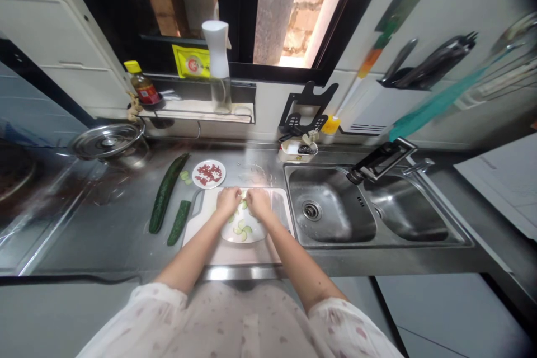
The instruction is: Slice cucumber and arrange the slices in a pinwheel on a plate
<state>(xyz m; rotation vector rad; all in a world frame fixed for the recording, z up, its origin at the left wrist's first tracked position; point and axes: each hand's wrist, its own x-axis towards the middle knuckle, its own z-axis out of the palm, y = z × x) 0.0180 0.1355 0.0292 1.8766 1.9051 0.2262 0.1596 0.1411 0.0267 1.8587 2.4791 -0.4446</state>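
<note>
Nudged, the long dark-green cucumber [168, 193] or short dark-green piece [179, 222] could roll across the grey steel counter [121, 240]. The left hand [229, 200] might knock the round white dish of red and pale bits [217, 180]. Both hands' fingers curl close together over the white plate [259, 228] on the white cutting board [235, 255]; what they grip, I cannot tell. The right hand [259, 201] brushing low could scatter the pale-green slices [241, 230].

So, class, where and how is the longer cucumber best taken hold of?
Probably around the middle of the longer cucumber, from above and its left: it lies flat on the steel counter, long and slim, with the shorter cucumber piece close on its right.
</note>
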